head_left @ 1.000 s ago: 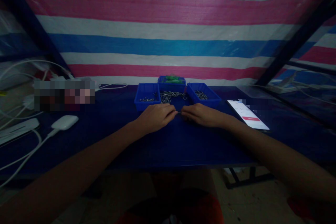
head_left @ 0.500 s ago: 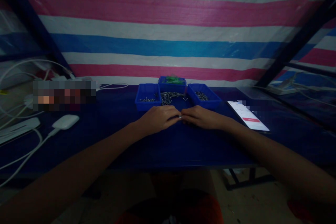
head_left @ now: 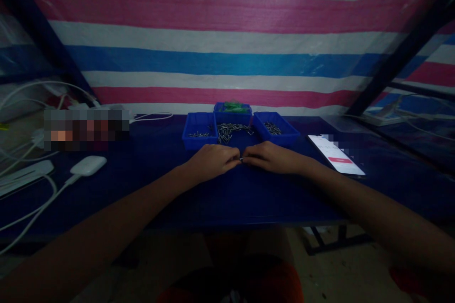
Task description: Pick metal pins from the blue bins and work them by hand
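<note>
Fingertip to fingertip, my left hand (head_left: 216,161) and my right hand (head_left: 268,157) meet above the blue table. Both are closed in a pinch around one small shiny metal piece (head_left: 241,158), mostly hidden by the fingers; its exact kind cannot be made out. Just beyond them lies a loose pile of small metal screw-like pieces (head_left: 224,136). A blue bin (head_left: 199,143) with some metal pieces stands past my left hand. Another blue bin (head_left: 287,138) with small metal pieces is past my right hand. Behind the pile sits a third blue bin (head_left: 232,117) holding green plastic (head_left: 232,107).
To the right lies a phone (head_left: 336,155) with a lit screen. At the left are a white charger (head_left: 88,165), white cables (head_left: 35,215) and a pixelated area. A striped plastic sheet (head_left: 227,14) hangs behind the blue table (head_left: 245,203), between dark metal posts.
Both hands have come slightly nearer to me and stay pinched together. The metal piece between the fingertips shows differently, first thin, then a brighter spot, now a short glint. The bins stay put.
</note>
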The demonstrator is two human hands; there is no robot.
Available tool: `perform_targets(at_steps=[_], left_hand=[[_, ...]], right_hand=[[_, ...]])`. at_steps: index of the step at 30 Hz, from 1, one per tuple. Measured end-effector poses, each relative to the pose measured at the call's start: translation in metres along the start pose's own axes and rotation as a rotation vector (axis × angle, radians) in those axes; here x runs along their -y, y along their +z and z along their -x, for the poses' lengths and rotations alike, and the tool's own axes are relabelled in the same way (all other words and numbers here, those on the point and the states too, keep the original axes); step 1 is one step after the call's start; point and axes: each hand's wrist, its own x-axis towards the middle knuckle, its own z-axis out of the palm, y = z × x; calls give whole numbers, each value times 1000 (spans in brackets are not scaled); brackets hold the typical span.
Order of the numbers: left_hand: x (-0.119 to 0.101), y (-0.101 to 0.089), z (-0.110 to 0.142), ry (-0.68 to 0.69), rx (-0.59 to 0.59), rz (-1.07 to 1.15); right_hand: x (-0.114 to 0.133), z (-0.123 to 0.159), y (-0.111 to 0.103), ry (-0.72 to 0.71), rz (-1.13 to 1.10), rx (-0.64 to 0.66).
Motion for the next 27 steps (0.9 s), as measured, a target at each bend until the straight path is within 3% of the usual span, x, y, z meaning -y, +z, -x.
perform_targets(at_steps=[11,27], left_hand=[[3,-4,1,-85,-14,-42],[5,-2,0,-100,-24,-36]], right_hand=[[-11,3,-7,78,203,-76],[-3,3,-9,50,115,-43]])
